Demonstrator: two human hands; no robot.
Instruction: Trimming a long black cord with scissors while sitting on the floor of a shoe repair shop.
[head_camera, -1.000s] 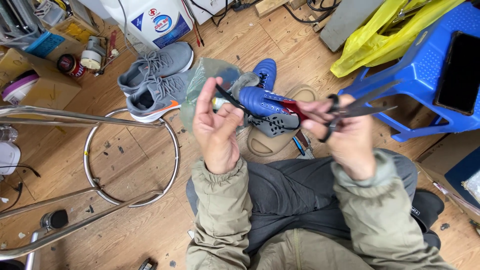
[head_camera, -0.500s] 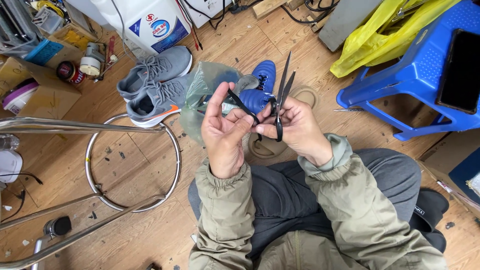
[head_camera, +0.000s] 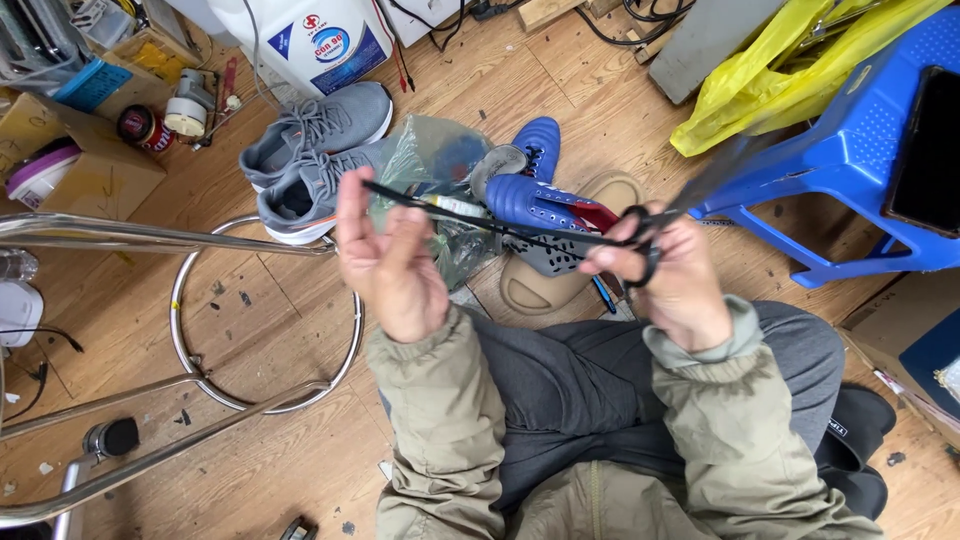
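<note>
The left hand (head_camera: 392, 262) pinches one end of a thin black cord (head_camera: 500, 226) between closed fingers; the right hand (head_camera: 672, 282) has its fingers through the black loops of a pair of scissors (head_camera: 668, 212) and also pins the cord's other end. The cord is dark, narrow and pulled taut, running straight between the two hands above the lap, from about 9 o'clock to 3 o'clock. The scissor blades point up toward 1 o'clock and are blurred. Just behind the cord a clear plastic bag (head_camera: 432, 165) lies on the wooden floor (head_camera: 250, 330); what it holds cannot be made out. Beside it at 12 o'clock sit blue shoes (head_camera: 540, 200), and at 10 o'clock a pair of grey sneakers (head_camera: 315, 150). At 2 o'clock a blue plastic stool (head_camera: 850, 160) carries a yellow bag (head_camera: 780, 70)
</note>
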